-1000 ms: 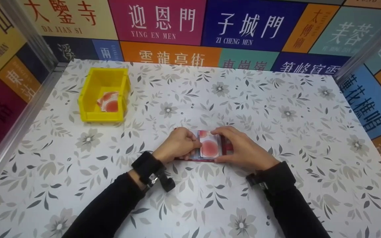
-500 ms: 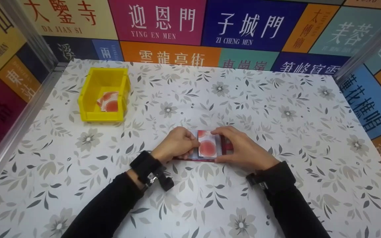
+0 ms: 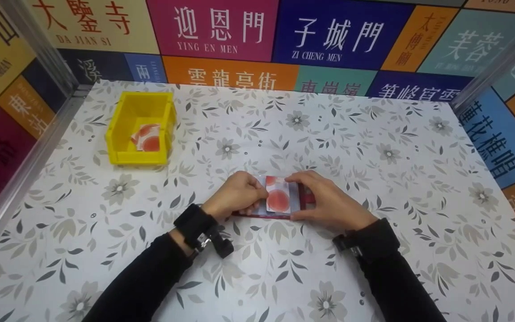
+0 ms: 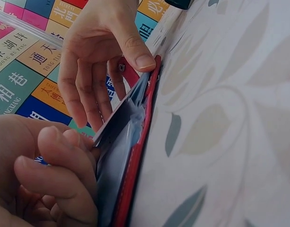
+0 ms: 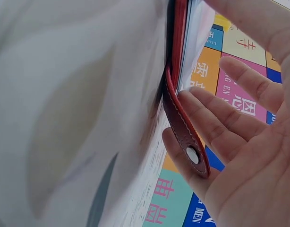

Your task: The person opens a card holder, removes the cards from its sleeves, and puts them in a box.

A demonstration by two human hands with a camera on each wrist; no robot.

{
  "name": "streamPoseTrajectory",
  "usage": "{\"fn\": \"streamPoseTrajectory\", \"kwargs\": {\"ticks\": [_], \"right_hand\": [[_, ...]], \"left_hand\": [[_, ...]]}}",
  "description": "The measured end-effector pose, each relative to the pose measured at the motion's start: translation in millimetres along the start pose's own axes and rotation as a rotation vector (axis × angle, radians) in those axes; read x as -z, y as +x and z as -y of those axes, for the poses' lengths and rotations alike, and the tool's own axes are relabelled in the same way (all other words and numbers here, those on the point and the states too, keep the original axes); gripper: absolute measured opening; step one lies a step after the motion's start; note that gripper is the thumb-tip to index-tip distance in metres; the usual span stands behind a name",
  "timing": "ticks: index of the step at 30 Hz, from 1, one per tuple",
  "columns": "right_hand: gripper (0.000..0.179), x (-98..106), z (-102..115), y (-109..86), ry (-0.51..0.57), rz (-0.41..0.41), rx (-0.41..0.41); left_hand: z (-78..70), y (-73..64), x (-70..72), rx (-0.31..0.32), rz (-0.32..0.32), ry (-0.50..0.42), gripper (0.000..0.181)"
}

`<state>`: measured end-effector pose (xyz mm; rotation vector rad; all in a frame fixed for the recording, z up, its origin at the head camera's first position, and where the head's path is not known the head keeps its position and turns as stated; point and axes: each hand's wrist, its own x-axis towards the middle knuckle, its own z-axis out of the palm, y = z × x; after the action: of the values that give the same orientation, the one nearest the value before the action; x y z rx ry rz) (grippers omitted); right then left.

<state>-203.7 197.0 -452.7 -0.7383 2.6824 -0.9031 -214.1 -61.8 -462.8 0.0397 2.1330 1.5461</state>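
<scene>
A red card holder (image 4: 141,137) with clear plastic sleeves lies spread open on the table between both hands. Over its sleeves is a white card (image 3: 278,197) printed with a red circle. My left hand (image 3: 236,193) pinches the left edge of that card between thumb and fingers. My right hand (image 3: 331,202) grips the holder from the right, its thumb on the near edge and a finger at the far edge. The right wrist view shows the holder's dark red strap (image 5: 183,130), with a metal snap, resting near the right fingers.
At the back left stands a yellow bin (image 3: 139,158) with several red-and-white cards (image 3: 148,137) inside. The table (image 3: 351,134) has a floral cover, and panels of coloured signs (image 3: 213,31) close off its back and sides.
My left hand has drawn slightly to the left, and the white card has shifted left with it across the holder. My right hand stays in place.
</scene>
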Motion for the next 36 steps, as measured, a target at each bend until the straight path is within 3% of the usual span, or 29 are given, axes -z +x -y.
{"fn": "streamPoseTrajectory", "kwargs": {"ticks": [9,29,36], "right_hand": [[0.079,0.5,0.6,-0.7,0.005,0.006,-0.018],[0.081,0.3,1.0,-0.1,0.0,0.01,-0.032],[0.08,0.8,1.0,-1.1,0.006,0.011,-0.008]], "left_hand": [[0.8,0.6,0.4,0.024,-0.005,-0.016,0.018],[2.9,0.3,5.2,-0.005,0.006,-0.015,0.022],[3.0,-1.0,6.7,0.02,0.012,-0.053,0.021]]}}
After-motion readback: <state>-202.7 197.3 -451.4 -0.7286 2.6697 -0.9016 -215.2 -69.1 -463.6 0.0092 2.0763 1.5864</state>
